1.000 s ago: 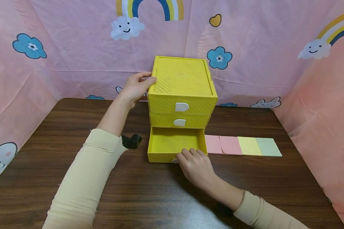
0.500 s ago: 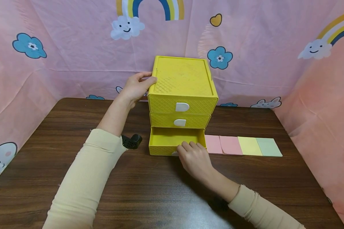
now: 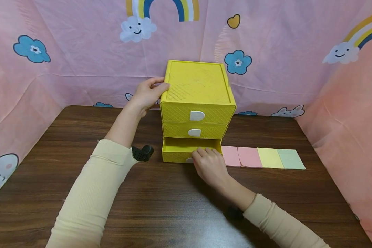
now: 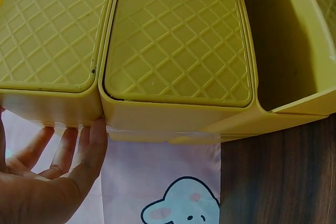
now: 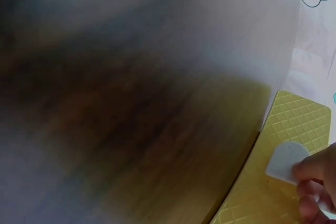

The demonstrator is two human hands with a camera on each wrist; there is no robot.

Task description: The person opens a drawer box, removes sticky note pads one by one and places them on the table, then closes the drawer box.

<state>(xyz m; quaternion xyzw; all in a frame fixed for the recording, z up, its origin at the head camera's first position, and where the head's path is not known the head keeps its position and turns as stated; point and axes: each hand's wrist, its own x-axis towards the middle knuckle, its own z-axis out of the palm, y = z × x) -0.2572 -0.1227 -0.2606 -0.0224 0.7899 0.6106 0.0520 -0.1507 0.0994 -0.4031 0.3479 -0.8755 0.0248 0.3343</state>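
A yellow plastic drawer unit (image 3: 198, 82) with three drawers stands on the table. Its bottom drawer (image 3: 176, 156) is partly pulled out, and the inside that shows is bare yellow. My right hand (image 3: 211, 167) pinches the white drawer handle (image 5: 287, 162) on that drawer's front, thumb on the tab and fingers curled beside it. Against the unit's upper left side rests my left hand (image 3: 147, 95); in the left wrist view its extended fingers (image 4: 63, 150) touch the side wall. Both upper drawers, with white handles (image 3: 197, 115), are closed.
A row of paper squares, pink (image 3: 249, 157), yellow (image 3: 270, 158) and green (image 3: 291, 159), lies on the brown wooden table (image 3: 127, 203) to the right of the unit. A patterned pink cloth (image 3: 90, 51) hangs behind and at both sides.
The bottom drawer has slid inward, away from me, with my right hand moving along on its handle. My left hand has stayed on the unit's side.
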